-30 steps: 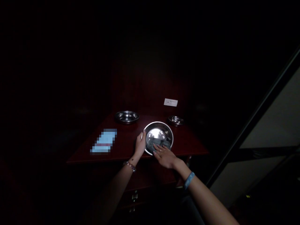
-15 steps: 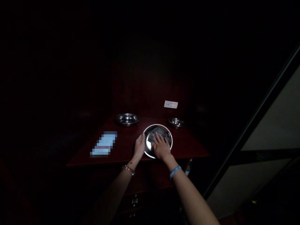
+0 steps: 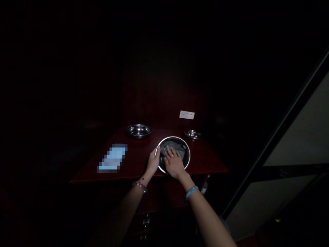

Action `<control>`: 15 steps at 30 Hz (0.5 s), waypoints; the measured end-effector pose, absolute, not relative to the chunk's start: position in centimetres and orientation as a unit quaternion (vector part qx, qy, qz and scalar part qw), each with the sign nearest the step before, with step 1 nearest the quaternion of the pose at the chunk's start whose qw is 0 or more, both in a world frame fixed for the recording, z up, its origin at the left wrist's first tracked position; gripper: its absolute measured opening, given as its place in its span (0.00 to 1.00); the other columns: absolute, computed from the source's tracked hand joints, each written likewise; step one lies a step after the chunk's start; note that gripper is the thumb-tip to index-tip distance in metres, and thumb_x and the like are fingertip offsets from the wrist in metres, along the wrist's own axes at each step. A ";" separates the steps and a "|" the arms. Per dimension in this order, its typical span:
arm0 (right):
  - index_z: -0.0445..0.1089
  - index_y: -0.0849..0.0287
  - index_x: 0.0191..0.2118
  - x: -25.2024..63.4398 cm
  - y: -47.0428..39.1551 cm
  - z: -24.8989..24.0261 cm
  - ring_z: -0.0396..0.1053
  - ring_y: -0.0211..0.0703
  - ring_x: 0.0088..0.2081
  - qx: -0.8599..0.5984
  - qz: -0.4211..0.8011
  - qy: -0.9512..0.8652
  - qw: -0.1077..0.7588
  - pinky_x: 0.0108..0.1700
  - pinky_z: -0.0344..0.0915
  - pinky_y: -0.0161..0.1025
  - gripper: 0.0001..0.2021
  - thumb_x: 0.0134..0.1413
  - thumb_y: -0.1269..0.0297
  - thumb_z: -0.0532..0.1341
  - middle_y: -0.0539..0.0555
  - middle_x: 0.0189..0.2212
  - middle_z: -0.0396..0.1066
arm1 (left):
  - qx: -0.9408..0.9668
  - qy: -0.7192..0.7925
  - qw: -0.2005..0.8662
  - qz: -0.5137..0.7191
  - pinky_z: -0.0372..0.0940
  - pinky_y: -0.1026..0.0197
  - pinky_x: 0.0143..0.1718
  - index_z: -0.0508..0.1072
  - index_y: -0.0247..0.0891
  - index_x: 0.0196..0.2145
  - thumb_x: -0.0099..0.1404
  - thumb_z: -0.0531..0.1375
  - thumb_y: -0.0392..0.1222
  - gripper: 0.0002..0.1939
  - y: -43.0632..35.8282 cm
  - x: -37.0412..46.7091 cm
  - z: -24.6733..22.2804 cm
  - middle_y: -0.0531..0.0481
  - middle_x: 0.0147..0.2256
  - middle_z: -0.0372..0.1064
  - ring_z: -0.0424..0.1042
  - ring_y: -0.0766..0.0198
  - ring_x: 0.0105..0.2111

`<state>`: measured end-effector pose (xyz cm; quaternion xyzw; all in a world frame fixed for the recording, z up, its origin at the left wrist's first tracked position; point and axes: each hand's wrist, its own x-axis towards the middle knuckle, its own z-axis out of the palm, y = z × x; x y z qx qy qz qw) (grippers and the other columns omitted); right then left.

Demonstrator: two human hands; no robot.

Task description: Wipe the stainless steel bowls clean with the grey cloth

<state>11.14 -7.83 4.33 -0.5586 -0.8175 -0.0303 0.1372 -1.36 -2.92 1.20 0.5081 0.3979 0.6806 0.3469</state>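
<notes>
A round shiny metal bowl is tilted toward me near the front edge of the table. My left hand grips its left rim, thumb on the inside. A dark grey cloth lies within the bowl. On that cloth my right hand rests with fingers spread, pressing it flat against the inner surface. Part of the cloth is hidden under the palm.
The dark red table bears a wide metal bowl at back left and a smaller metal dish at back right. A blurred light-blue rectangle lies at left. A white socket panel is on the wall.
My right hand has shifted slightly left with the cloth inside the bowl. The bowl has tilted a little, and its bright reflection is gone. My left hand keeps its grip on the rim.
</notes>
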 end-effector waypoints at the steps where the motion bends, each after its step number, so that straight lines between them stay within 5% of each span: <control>1: 0.51 0.60 0.70 10.9 -8.0 4.2 0.37 0.48 0.73 -0.535 -0.022 -0.835 0.130 0.70 0.42 0.54 0.27 0.71 0.59 0.41 0.54 0.72 0.41 | 0.507 0.403 0.345 0.680 0.66 0.53 0.52 0.76 0.35 0.39 0.65 0.54 0.58 0.23 -2.9 -1.4 1.2 0.40 0.41 0.77 0.75 0.53 0.45; 7: 0.52 0.59 0.70 11.7 -8.2 4.2 0.38 0.43 0.72 -0.500 -0.007 -0.859 0.104 0.71 0.40 0.51 0.27 0.71 0.58 0.39 0.50 0.72 0.43 | 0.508 0.396 0.341 0.684 0.67 0.53 0.51 0.76 0.35 0.38 0.66 0.54 0.56 0.21 -3.2 -1.4 1.1 0.41 0.40 0.78 0.75 0.53 0.44; 15: 0.52 0.56 0.70 12.7 -6.9 4.8 0.47 0.51 0.70 -0.635 -0.059 -0.754 0.160 0.69 0.44 0.58 0.26 0.71 0.60 0.41 0.55 0.71 0.46 | 0.510 0.402 0.338 0.681 0.66 0.53 0.52 0.76 0.34 0.43 0.67 0.53 0.57 0.24 -3.0 -1.4 0.9 0.37 0.46 0.77 0.74 0.52 0.47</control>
